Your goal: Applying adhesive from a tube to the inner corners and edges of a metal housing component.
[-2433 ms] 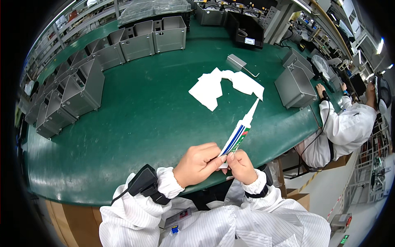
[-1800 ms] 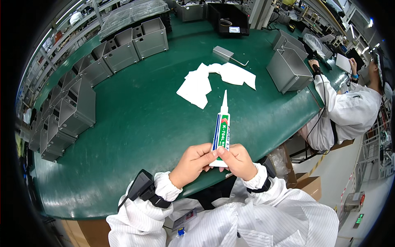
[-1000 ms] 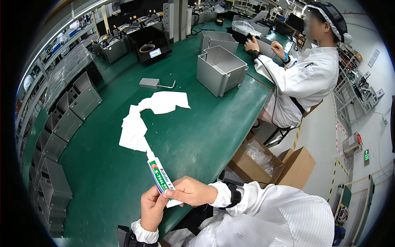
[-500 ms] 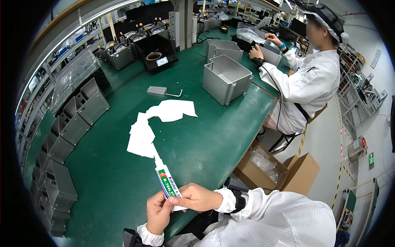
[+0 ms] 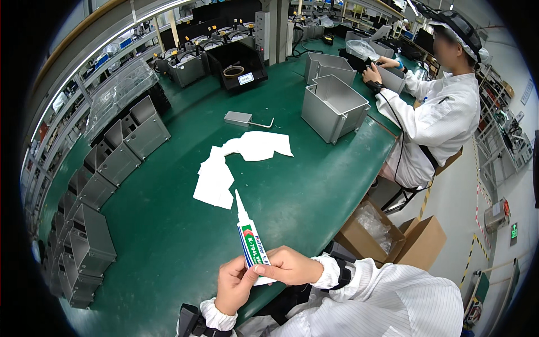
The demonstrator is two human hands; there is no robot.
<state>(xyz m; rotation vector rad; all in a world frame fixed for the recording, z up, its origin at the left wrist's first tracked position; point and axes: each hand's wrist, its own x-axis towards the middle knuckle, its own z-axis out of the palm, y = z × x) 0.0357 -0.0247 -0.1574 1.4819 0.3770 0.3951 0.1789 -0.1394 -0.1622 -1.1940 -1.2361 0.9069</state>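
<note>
A white, green and blue glue tube (image 5: 251,242) with a long tapered white nozzle is held near the bench's front edge, its tip pointing away from me. My left hand (image 5: 234,283) pinches the tube's lower end. My right hand (image 5: 287,265) is closed on the same end from the right, with both thumbs close together. Just beyond the nozzle tip lies crumpled white paper (image 5: 215,182), which stretches back and right in a curve. Farther off are a small grey block (image 5: 238,118) and an L-shaped hex key (image 5: 264,124).
Open grey metal housings (image 5: 93,238) line the left side; another grey housing (image 5: 332,112) stands back right. A black bin (image 5: 236,72) holds a tape roll. At right, a co-worker (image 5: 435,118) sits at the green bench (image 5: 168,224). A cardboard box (image 5: 368,230) stands below the edge.
The view has turned slightly, so the bench things sit farther right in the picture. The nozzle tip now shows apart from the paper. Both hands keep hold of the tube.
</note>
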